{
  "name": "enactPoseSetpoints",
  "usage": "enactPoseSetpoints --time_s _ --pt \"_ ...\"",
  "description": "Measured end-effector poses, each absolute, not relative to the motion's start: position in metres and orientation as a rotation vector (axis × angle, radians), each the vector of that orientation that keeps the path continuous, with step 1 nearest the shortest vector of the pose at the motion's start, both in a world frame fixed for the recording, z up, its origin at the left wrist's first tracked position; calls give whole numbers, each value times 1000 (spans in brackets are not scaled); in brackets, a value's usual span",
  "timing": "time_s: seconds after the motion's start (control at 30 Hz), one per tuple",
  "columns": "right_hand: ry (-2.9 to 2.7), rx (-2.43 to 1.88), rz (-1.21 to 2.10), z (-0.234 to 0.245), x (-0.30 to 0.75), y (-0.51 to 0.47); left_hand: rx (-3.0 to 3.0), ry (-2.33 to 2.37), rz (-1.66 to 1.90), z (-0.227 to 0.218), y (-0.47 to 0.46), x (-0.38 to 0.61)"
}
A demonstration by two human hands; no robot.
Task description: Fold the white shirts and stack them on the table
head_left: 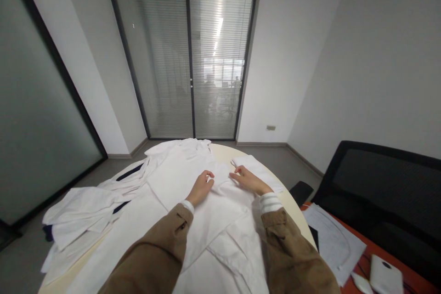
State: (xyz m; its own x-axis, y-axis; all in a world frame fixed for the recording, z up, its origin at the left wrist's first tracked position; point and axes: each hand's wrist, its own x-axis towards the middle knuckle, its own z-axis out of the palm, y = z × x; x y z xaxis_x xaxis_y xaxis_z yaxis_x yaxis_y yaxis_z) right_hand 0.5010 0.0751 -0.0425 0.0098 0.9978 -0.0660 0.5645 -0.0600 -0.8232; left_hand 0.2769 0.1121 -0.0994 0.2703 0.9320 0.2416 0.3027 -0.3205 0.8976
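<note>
A white shirt [220, 220] lies spread over the round table, its folds and what looks like a sleeve toward me. Near the far part of this cloth, my left hand [201, 188] has its fingers curled, thumb close to the forefinger, pinching the fabric. A short way to the right, my right hand [250, 181] reaches in with bent fingers, its tips on the same cloth. The fabric right at the fingertips is small and partly hidden. Beside my right hand rests a folded white cloth [260, 172].
More white garments with dark parts [86, 206] are heaped along the left edge of the cream table [299, 213]. At right stand a black mesh chair [382, 193] and a red surface [370, 250] bearing a clear bag [332, 239] and a white device [386, 275].
</note>
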Motion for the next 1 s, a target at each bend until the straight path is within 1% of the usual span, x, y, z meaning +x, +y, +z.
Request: enactPoseSetpoints --time_s 0.1,0.2,0.43,0.63,0.77,1.0 --pt "-1499 -1666 1052 -50 501 78 1691 1172 1058 -104 112 272" --pt "-1574 -1633 1124 -54 502 80 1654 1183 1074 -105 113 271" --pt "-1724 -1603 975 -55 501 84 1724 1023 1055 -105 110 273" --pt "-1765 -1627 717 -61 509 92 1509 789 1087 -108 108 275" --pt "-1642 -1742 577 -71 517 101 1702 911 1107 -109 108 274" --pt "-1525 -1806 581 -84 521 106 1960 1038 1069 -114 107 268"
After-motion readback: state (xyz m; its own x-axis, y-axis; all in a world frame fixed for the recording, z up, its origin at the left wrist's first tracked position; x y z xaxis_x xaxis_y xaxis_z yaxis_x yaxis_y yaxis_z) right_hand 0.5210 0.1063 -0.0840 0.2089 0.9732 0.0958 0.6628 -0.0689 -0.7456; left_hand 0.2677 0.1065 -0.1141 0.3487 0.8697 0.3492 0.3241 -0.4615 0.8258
